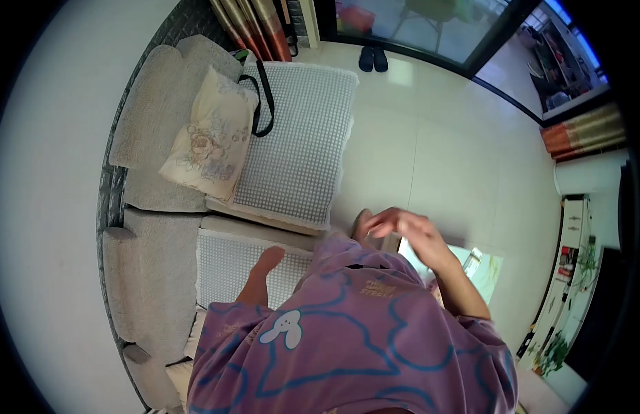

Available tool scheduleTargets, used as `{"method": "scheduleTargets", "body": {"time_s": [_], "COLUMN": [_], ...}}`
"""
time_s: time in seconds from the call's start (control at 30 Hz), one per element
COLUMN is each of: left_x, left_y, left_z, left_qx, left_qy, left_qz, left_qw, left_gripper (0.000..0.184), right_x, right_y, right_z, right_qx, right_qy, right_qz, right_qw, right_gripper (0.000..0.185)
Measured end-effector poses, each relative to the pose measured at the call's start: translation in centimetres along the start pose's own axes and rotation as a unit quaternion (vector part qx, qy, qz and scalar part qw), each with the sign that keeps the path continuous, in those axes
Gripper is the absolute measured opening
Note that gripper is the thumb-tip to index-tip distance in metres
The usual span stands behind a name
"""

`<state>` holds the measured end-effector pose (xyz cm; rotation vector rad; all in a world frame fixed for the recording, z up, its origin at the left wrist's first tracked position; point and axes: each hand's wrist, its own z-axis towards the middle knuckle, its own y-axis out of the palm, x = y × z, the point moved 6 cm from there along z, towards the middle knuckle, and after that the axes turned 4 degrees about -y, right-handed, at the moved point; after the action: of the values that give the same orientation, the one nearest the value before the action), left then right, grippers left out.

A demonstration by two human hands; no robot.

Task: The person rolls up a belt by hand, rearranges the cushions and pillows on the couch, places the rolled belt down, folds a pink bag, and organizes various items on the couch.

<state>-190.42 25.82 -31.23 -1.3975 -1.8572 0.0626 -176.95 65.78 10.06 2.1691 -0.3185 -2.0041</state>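
My right hand (411,230) hangs in front of my body, its fingers loosely bent and apart, a little blurred, with nothing seen in them. Below it are a low table (488,277) with a pale top, partly hidden by my arm, and my foot (361,222). On the other side, my left hand (271,258) is over the white seat cover (227,265) of the sofa; its fingers do not show clearly. I wear a purple shirt (334,324) with blue outlines and a white rabbit figure.
A flowered cushion (213,138) and a black strap (267,103) lie on the sofa's far section (299,138). Dark slippers (373,59) stand on the tiled floor (430,145) by the glass door (410,31). At right is a white cabinet (565,255) with plants.
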Motion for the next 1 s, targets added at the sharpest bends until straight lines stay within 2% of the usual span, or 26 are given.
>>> {"method": "scheduleTargets", "body": {"time_s": [0.03, 0.07, 0.1, 0.13, 0.17, 0.2, 0.23, 0.27, 0.33, 0.37, 0.4, 0.43, 0.47, 0.5, 0.53, 0.57, 0.6, 0.63, 0.67, 0.7, 0.73, 0.77, 0.83, 0.9, 0.97, 1.0], "left_x": [1.5, 2.7, 3.3, 4.0, 4.9, 5.2, 5.8, 5.1, 6.4, 9.8, 9.5, 11.2, 13.5, 14.5, 14.7, 19.7, 20.4, 19.6, 20.4, 21.9, 23.0, 23.5, 24.0, 22.0, 20.8, 20.1], "left_y": [0.8, 1.6, 2.3, 2.7, 3.0, 3.5, 3.8, 4.2, 4.0, 2.6, 2.9, 1.9, -0.2, -2.0, -3.1, -7.1, -8.6, -9.5, -11.4, -13.7, -15.5, -17.7, -20.8, -20.9, -20.3, -19.9], "left_z": [-0.1, -0.3, 0.2, 0.6, 1.6, 2.7, 4.5, 6.9, 12.4, 14.3, 18.0, 20.0, 21.6, 23.5, 25.9, 26.0, 28.7, 32.2, 34.2, 36.1, 38.3, 40.4, 43.9, 48.1, 49.2, 49.6], "left_qx": [-0.034, -0.074, -0.113, -0.120, -0.132, -0.141, -0.109, -0.106, -0.033, -0.013, -0.053, -0.035, 0.027, 0.088, 0.097, 0.093, 0.141, 0.158, 0.174, 0.187, 0.188, 0.191, 0.135, 0.089, 0.044, 0.055], "left_qy": [0.000, -0.003, -0.057, -0.068, -0.099, -0.128, -0.150, -0.156, 0.026, 0.087, 0.019, 0.014, 0.002, -0.074, -0.115, -0.156, -0.168, -0.169, -0.180, -0.191, -0.195, -0.199, -0.242, -0.252, -0.260, -0.258], "left_qz": [0.053, 0.108, 0.119, 0.113, 0.025, -0.063, -0.131, -0.141, -0.035, 0.116, 0.141, 0.181, 0.113, 0.040, -0.031, -0.070, -0.040, -0.002, -0.006, -0.008, 0.031, 0.074, 0.119, 0.131, 0.122, 0.183], "left_qw": [0.998, 0.991, 0.985, 0.984, 0.986, 0.980, 0.974, 0.972, 0.998, 0.989, 0.988, 0.983, 0.993, 0.993, 0.988, 0.981, 0.975, 0.973, 0.968, 0.964, 0.962, 0.958, 0.953, 0.955, 0.957, 0.947], "left_gripper": [0.033, 0.033, 0.031, 0.031, 0.031, 0.031, 0.028, 0.028, 0.026, 0.026, 0.029, 0.028, 0.029, 0.029, 0.033, 0.038, 0.040, 0.043, 0.045, 0.048, 0.049, 0.051, 0.052, 0.052, 0.052, 0.047], "right_x": [-5.8, -8.9, -12.9, -15.1, -16.8, -17.3, -17.7, -18.0, -17.8, -17.4, -17.0, -16.7, -16.3, -15.7, -15.1, -13.4, -11.6, -8.6, -5.8, -4.0, -1.8, 1.0, 6.0, 9.4, 11.2, 11.6], "right_y": [2.4, 3.9, 7.2, 7.8, 8.2, 8.3, 8.4, 8.1, 6.0, 4.5, 2.9, 1.4, 0.0, -1.6, -3.1, -5.3, -7.5, -11.6, -16.4, -19.5, -23.0, -26.8, -33.2, -37.4, -39.4, -39.9], "right_z": [2.2, 2.7, 5.3, 6.3, 6.9, 8.0, 9.0, 10.7, 15.5, 18.0, 20.7, 23.4, 26.1, 29.4, 32.6, 35.6, 38.4, 39.9, 40.3, 42.4, 42.6, 41.8, 37.9, 32.7, 27.5, 25.6], "right_qx": [-0.139, -0.086, -0.221, -0.305, -0.396, -0.432, -0.467, -0.410, -0.358, -0.371, -0.376, -0.380, -0.417, -0.432, -0.447, -0.420, -0.389, -0.240, -0.086, 0.025, 0.112, 0.183, 0.317, 0.343, 0.312, 0.286], "right_qy": [-0.061, 0.040, -0.166, -0.282, -0.375, -0.377, -0.381, -0.361, -0.320, -0.329, -0.323, -0.316, -0.292, -0.269, -0.245, -0.173, -0.097, 0.041, 0.205, 0.205, 0.230, 0.267, 0.352, 0.444, 0.537, 0.590], "right_qz": [0.043, 0.146, 0.328, 0.359, 0.395, 0.355, 0.312, 0.393, 0.471, 0.406, 0.376, 0.346, 0.321, 0.312, 0.302, 0.278, 0.258, 0.139, 0.063, 0.020, -0.035, -0.076, -0.088, -0.108, -0.117, -0.134], "right_qw": [0.987, 0.985, 0.903, 0.836, 0.739, 0.738, 0.735, 0.740, 0.740, 0.767, 0.783, 0.797, 0.799, 0.802, 0.806, 0.847, 0.879, 0.960, 0.973, 0.978, 0.966, 0.943, 0.876, 0.821, 0.775, 0.744], "right_gripper": [0.060, 0.043, 0.061, 0.076, 0.093, 0.094, 0.095, 0.100, 0.105, 0.105, 0.106, 0.106, 0.103, 0.102, 0.101, 0.100, 0.099, 0.088, 0.078, 0.061, 0.046, 0.044, 0.037, 0.035, 0.031, 0.033]}}
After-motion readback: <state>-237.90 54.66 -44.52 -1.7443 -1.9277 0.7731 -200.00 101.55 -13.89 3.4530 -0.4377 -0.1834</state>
